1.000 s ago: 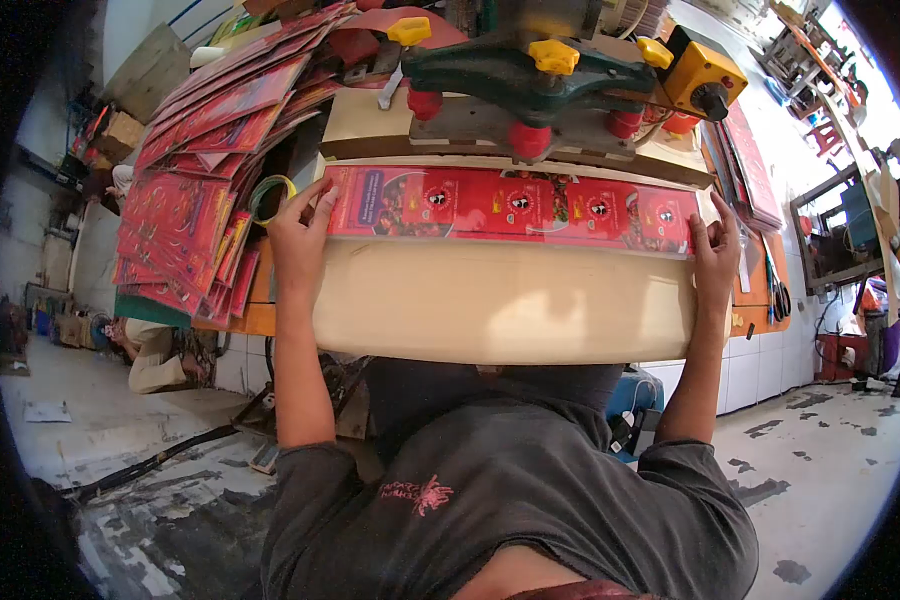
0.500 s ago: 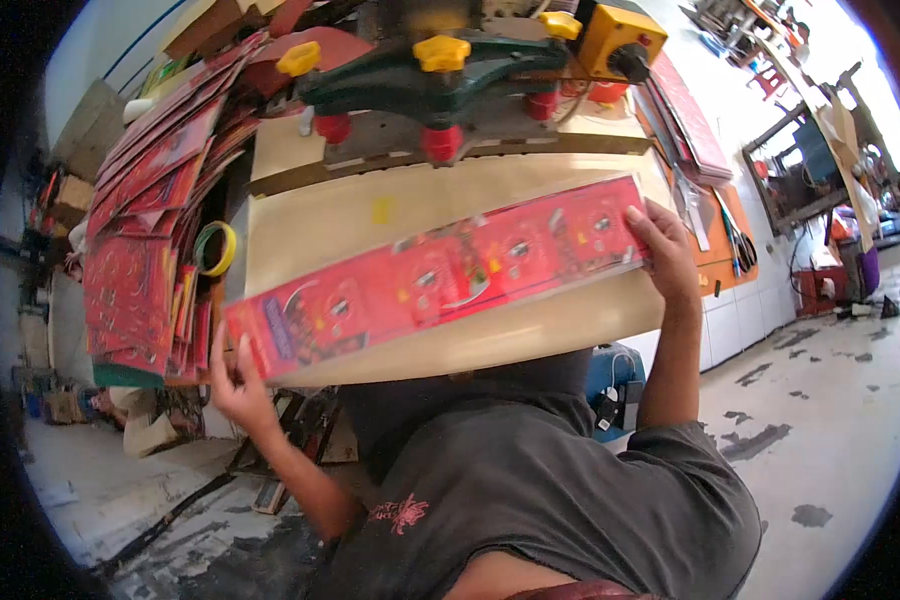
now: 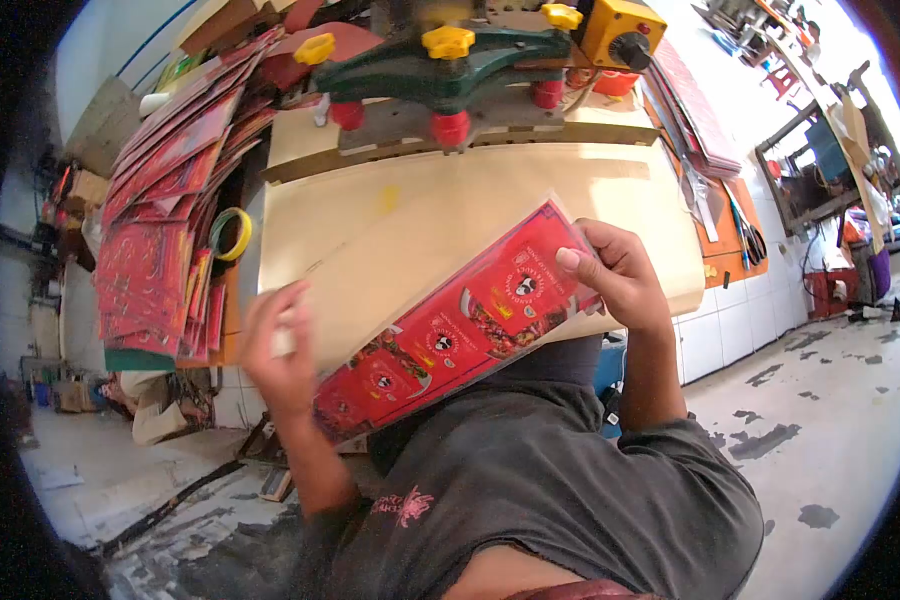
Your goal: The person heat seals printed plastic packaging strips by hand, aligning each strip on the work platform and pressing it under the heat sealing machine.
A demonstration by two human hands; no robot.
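A long red printed strip in clear plastic [image 3: 445, 335] is tilted across the front edge of the cream padded board [image 3: 470, 225], its right end higher. My right hand [image 3: 620, 275] pinches the strip near its upper right end, thumb on top. My left hand [image 3: 285, 345] is beside the strip's lower left end, over the board's left front corner. Motion smears its fingers, and whether they hold anything cannot be made out. Behind the board stands a green press frame [image 3: 450, 75] with yellow knobs and red feet.
Stacked red printed sheets [image 3: 150, 270] lie at the left, beside a yellow tape roll [image 3: 231, 234]. A yellow control box [image 3: 620, 38] is at the back right. More red sheets [image 3: 695, 120] and scissors [image 3: 750, 238] lie on the right side of the orange table [image 3: 738, 262].
The strip has left its place along the press's front edge, swung to a steep diagonal and come towards my body. My left hand has come away from the strip's end; my right hand still grips it.
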